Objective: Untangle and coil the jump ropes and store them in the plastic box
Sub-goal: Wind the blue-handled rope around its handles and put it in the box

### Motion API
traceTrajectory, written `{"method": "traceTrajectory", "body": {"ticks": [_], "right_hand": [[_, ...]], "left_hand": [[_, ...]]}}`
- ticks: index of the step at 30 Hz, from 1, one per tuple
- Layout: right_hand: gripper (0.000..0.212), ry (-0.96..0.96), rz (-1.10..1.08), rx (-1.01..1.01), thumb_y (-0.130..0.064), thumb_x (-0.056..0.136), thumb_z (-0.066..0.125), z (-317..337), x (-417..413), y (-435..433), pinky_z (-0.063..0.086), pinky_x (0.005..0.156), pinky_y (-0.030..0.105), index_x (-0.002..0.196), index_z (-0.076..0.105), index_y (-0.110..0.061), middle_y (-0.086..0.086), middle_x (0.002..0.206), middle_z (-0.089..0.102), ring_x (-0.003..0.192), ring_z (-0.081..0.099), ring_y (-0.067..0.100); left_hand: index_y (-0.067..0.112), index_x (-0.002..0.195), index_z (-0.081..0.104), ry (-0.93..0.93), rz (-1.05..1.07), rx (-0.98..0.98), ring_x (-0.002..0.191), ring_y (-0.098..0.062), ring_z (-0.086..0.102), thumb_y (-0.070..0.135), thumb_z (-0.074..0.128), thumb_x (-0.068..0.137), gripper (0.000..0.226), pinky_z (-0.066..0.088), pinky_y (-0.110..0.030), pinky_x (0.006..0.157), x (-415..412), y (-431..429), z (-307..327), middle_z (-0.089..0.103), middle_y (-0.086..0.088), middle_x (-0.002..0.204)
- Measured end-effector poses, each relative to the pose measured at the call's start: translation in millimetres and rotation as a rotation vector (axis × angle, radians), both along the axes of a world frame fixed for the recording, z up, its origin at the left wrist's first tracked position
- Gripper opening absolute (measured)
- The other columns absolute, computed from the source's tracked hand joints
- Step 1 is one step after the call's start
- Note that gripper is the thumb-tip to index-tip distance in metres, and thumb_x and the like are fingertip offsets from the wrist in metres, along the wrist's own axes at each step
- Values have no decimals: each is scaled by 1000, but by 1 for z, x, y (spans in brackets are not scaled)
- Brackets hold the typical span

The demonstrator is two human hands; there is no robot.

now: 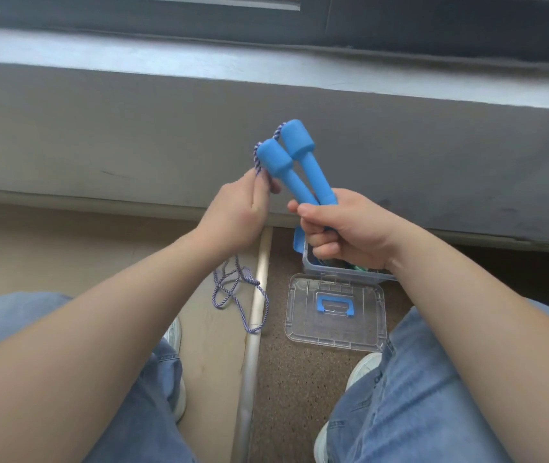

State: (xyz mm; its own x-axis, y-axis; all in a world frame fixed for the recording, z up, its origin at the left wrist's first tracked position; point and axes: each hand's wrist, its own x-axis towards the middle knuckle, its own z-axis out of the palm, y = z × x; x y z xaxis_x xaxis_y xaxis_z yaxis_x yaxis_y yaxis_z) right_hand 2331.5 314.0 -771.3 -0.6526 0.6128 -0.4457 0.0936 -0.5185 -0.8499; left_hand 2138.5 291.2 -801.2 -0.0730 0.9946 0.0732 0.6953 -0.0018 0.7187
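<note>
My right hand (343, 228) grips two blue jump rope handles (295, 160) side by side, their thick ends pointing up and away. A blue-and-white twisted rope (256, 158) leaves the handle tops; my left hand (238, 215) pinches it just below them. The rest of the rope (233, 292) hangs down under my left hand and lies in loose loops on the floor. The clear plastic box (336, 270) with blue clips stands on the floor under my right hand, mostly hidden. Something dark and green lies inside it.
The box's clear lid (300, 315) with a blue handle lies flat on the brown carpet in front of the box. A metal floor strip (256, 312) divides carpet from pale flooring. A grey wall ledge (133, 128) runs ahead. My knees and shoes frame the space.
</note>
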Motion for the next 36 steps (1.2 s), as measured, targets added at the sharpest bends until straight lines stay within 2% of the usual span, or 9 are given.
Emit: {"method": "traceTrajectory", "body": {"ticks": [4,7,13,18,21,26,28,30,36], "right_hand": [[5,-426,-93,449,-17,101,51,-15,-10,3,36,48,31,98,52,-12,1,68,41,53,38,17],[8,-956,123,951,-24,97,50,-25,-11,-1,42,67,38,99,50,-16,6,89,60,79,54,32],[12,-1199,426,1085,-17,90,52,-35,-17,-12,41,65,36,100,46,-21,4,88,54,77,49,32],[15,-1079,586,1142,-19,91,54,-31,-14,-8,39,64,34,99,50,-30,-3,84,54,79,55,26],[13,-874,641,1176,-20,91,58,-33,-12,-9,36,65,32,96,53,-31,-8,84,58,78,54,18],[12,-539,329,962,-24,90,67,-25,-5,-8,45,63,30,87,58,-30,-14,69,61,64,56,5],[9,-413,193,865,-20,91,67,-23,-5,-11,49,63,30,90,61,-26,-8,74,65,65,63,11],[10,-382,84,802,-15,91,66,-24,-5,-8,51,62,27,93,61,-23,-4,78,70,67,70,14],[7,-436,-198,635,-18,88,68,-29,-7,6,64,71,41,92,64,-22,12,90,73,75,75,20]], "left_hand": [[12,102,45,331,-215,-219,83,-37,56,34,35,104,24,40,-41,69,7,-7,-5,61,-16,89],[17,85,38,547,-417,-268,69,-30,48,34,37,104,26,35,-38,63,9,-13,-5,47,-4,73],[21,74,48,891,-564,-71,61,-23,47,54,38,100,43,31,-29,51,-3,-4,9,42,3,60],[22,61,50,753,-393,133,60,-23,46,66,45,89,53,30,-27,50,-20,6,26,44,5,52],[20,53,42,607,-318,31,53,-16,39,64,51,89,59,32,-29,50,-27,6,29,41,3,47],[17,52,39,3,-112,-220,48,-16,32,43,61,96,56,29,-29,47,-35,11,26,37,2,49],[23,67,58,144,-147,-256,66,-23,56,14,65,94,29,45,-27,61,-34,11,15,60,-7,70],[7,87,63,298,-146,-240,82,-30,60,3,59,91,7,46,-30,69,-29,9,6,63,-12,83],[9,87,57,188,-143,-184,76,-32,60,28,36,100,31,52,-44,71,-10,-3,9,65,-14,80]]}}
